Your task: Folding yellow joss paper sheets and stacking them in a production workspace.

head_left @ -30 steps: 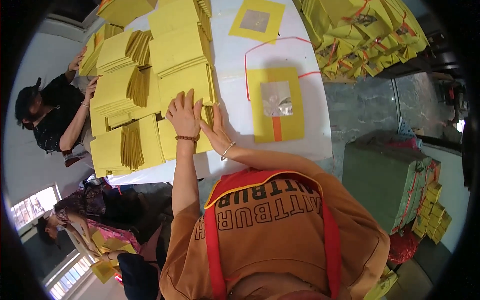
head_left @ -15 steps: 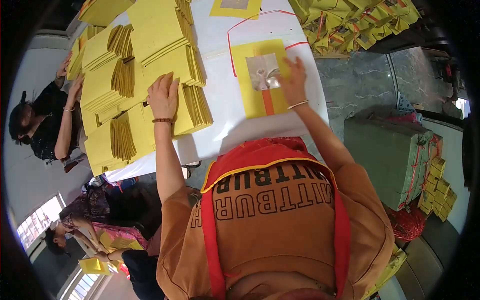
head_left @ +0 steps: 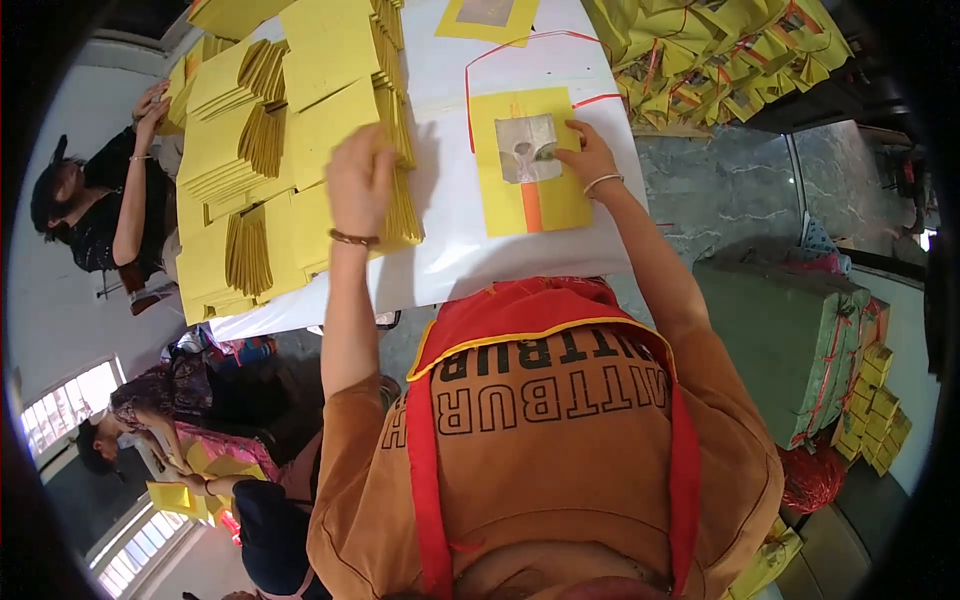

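White tabletop (head_left: pixel 445 215) shows bare between the folded yellow paper stacks (head_left: pixel 330 130) along its left side and a single yellow sheet (head_left: pixel 505 198) near its near right corner; a narrower bare margin runs along the right edge. Flat and rectangular, the sheet bears a crinkled silver patch (head_left: pixel 524 140) and an orange strip (head_left: pixel 532 208). At its right side, the right hand (head_left: pixel 588 158) touches it, grip slightly spread; the left hand (head_left: pixel 360 185), blurred, is over the stacks' right side, its grip impossible to tell.
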Tool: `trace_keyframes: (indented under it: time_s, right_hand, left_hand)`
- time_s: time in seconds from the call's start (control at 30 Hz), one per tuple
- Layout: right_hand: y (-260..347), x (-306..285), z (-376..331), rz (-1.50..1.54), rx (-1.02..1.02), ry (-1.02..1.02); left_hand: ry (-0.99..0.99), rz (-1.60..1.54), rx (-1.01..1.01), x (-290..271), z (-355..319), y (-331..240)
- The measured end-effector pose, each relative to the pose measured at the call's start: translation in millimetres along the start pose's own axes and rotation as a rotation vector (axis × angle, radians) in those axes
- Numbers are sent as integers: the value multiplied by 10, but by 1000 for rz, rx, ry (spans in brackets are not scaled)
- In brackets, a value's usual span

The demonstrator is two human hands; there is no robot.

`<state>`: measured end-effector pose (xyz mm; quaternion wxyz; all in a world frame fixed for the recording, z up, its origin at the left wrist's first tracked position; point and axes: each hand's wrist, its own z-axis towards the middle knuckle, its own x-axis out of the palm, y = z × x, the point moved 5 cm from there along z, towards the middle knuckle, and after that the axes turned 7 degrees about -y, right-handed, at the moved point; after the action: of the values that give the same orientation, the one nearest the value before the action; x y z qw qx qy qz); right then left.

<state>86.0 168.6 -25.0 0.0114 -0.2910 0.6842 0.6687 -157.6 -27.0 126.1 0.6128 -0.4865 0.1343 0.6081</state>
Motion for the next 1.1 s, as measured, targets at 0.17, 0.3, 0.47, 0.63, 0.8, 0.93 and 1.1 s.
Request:
trace_keyframes:
  time_s: [0.17, 0.3, 0.47, 0.63, 0.8, 0.93, 1.1]
  right_hand:
    - [33, -34, -87, 528, 409, 132]
    - [87, -152, -208, 655, 463, 238]
    - [38, -253, -433, 521, 228, 253]
    - [142, -347, -545, 467, 0, 293]
    - [26, -182, -355, 335, 47, 215]
    - [25, -96, -116, -451, -539, 51]
    - [228, 137, -72, -690, -481, 276]
  left_hand:
    - [330, -231, 249, 507, -517, -758]
    - [326, -111, 362, 760, -704, -734]
    - [146, -121, 450, 803, -740, -773]
    - [175, -180, 442, 757, -840, -979]
    - [297, -212, 406, 867, -1026, -773]
    - [262, -449, 137, 753, -921, -643]
    - [205, -520, -11, 548, -840, -664]
